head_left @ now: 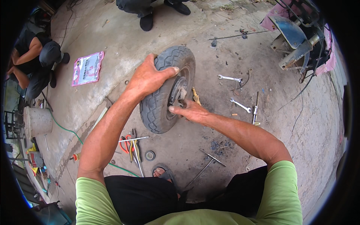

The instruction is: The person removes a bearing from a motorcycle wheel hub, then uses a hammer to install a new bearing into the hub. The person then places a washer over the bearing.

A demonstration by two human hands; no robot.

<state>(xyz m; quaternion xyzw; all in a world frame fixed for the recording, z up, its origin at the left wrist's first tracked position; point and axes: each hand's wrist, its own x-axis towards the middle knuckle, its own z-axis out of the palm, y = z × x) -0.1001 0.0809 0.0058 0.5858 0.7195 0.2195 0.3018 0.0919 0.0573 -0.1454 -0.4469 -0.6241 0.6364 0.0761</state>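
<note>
A small wheel with a grey treaded tyre stands upright on the concrete before me. My left hand grips the top left of the tyre, thumb over the sidewall. My right hand holds the wheel low at its rim near the metal hub; some fingertips are hidden. Beside the wheel lies a yellow-handled tool. Two open-ended wrenches and a long metal tool are to the right. Pliers, a round dark ring and a T-handled wrench lie nearer me.
A crouching person is at left beside a bucket and green hose. Another person's legs are at top. A pink package lies left; vehicle parts with a fork stand upper right.
</note>
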